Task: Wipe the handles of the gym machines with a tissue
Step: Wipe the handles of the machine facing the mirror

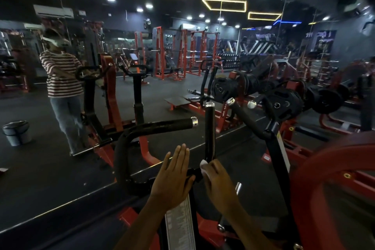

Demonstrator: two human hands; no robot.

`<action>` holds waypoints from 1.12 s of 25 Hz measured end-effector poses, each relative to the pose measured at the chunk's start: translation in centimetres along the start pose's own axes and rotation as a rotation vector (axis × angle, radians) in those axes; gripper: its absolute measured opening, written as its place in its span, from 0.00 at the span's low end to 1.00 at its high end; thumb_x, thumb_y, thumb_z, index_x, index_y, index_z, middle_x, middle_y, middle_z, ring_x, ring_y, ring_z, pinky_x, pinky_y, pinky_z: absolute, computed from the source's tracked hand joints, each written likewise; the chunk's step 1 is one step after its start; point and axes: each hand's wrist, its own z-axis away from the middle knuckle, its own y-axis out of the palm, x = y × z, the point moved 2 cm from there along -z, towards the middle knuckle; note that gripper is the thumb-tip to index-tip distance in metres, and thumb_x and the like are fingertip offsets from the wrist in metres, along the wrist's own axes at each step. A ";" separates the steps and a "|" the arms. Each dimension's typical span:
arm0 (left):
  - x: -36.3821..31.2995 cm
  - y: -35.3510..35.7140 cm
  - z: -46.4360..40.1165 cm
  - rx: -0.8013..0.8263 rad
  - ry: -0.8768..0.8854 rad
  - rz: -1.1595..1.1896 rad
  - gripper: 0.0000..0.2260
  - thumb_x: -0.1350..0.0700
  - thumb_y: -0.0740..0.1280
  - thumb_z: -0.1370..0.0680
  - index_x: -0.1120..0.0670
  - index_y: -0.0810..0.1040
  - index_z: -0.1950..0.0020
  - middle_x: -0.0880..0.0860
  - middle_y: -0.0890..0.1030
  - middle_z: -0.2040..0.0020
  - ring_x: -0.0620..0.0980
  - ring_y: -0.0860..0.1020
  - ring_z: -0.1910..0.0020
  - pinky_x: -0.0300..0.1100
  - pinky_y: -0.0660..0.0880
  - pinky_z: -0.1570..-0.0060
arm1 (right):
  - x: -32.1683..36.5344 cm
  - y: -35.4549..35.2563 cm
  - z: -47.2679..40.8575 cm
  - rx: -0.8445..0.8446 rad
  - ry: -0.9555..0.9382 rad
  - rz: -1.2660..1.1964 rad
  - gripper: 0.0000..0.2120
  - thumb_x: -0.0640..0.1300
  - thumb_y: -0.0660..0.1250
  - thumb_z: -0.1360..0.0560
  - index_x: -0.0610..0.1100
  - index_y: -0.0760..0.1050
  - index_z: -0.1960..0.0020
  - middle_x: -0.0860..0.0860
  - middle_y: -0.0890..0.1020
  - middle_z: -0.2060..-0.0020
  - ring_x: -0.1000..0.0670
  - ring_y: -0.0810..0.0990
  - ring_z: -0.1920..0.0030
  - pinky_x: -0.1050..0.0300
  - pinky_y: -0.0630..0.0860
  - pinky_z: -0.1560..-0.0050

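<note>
A red gym machine stands before me with black padded handles capped in chrome. An upright handle [210,130] rises in the middle. My right hand [218,182] holds a white tissue [203,165] against the base of that upright handle, fingers curled round it. My left hand [174,174] is beside it with straight fingers, its thumb hooked on the bar below. A curved horizontal handle [162,125] runs to the left, and a slanted handle [245,116] rises to the right.
A wall mirror [142,67] just ahead reflects me and the machine. Weight plates [284,105] hang at right. A red padded frame [332,160] curves at the near right. A white instruction label [179,227] sits on the machine's post. A grey bin [17,132] shows at left.
</note>
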 end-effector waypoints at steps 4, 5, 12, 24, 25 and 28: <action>0.1 0.2 0.1 -0.006 0.011 -0.002 0.31 0.42 0.53 0.21 0.63 0.58 0.26 0.62 0.60 0.26 0.58 0.60 0.27 0.53 0.53 0.31 | 0.0 -0.7 -1.6 -0.088 -0.074 0.007 0.04 0.43 0.62 0.23 0.47 0.76 0.52 0.64 0.70 0.56 0.64 0.75 0.57 0.71 0.73 0.54; 0.1 0.2 0.2 -0.008 0.007 -0.005 0.31 0.42 0.54 0.21 0.63 0.59 0.26 0.62 0.60 0.26 0.58 0.60 0.26 0.52 0.53 0.31 | -0.3 -0.9 -2.5 -0.122 -0.084 0.021 0.04 0.43 0.62 0.24 0.46 0.76 0.53 0.62 0.71 0.55 0.63 0.75 0.57 0.70 0.75 0.54; 0.0 0.1 0.0 -0.004 -0.008 -0.007 0.31 0.42 0.53 0.21 0.64 0.61 0.27 0.62 0.61 0.26 0.57 0.61 0.27 0.50 0.52 0.30 | -0.1 -2.3 -9.6 -0.196 -0.109 0.170 0.02 0.38 0.66 0.25 0.40 0.76 0.55 0.47 0.77 0.54 0.53 0.78 0.57 0.59 0.78 0.56; -0.1 0.7 0.2 -0.014 -0.024 0.037 0.31 0.43 0.53 0.20 0.64 0.59 0.26 0.62 0.58 0.25 0.57 0.57 0.25 0.50 0.56 0.32 | -0.2 -4.4 -18.9 -0.281 -0.047 0.264 0.07 0.36 0.62 0.24 0.38 0.73 0.46 0.43 0.75 0.47 0.48 0.77 0.51 0.59 0.75 0.51; -0.1 0.7 0.1 -0.012 -0.027 0.035 0.31 0.43 0.52 0.20 0.64 0.59 0.26 0.62 0.58 0.25 0.57 0.57 0.25 0.50 0.56 0.32 | -0.2 -4.5 -19.3 -0.288 -0.053 0.266 0.06 0.36 0.62 0.23 0.38 0.73 0.47 0.43 0.75 0.48 0.48 0.77 0.52 0.59 0.74 0.53; -0.1 0.7 0.1 -0.018 -0.026 0.015 0.31 0.43 0.52 0.20 0.64 0.58 0.26 0.63 0.57 0.25 0.58 0.56 0.25 0.51 0.56 0.31 | -0.6 -4.6 -19.4 -0.292 -0.086 0.298 0.06 0.36 0.62 0.24 0.39 0.73 0.47 0.43 0.77 0.49 0.46 0.77 0.49 0.57 0.75 0.51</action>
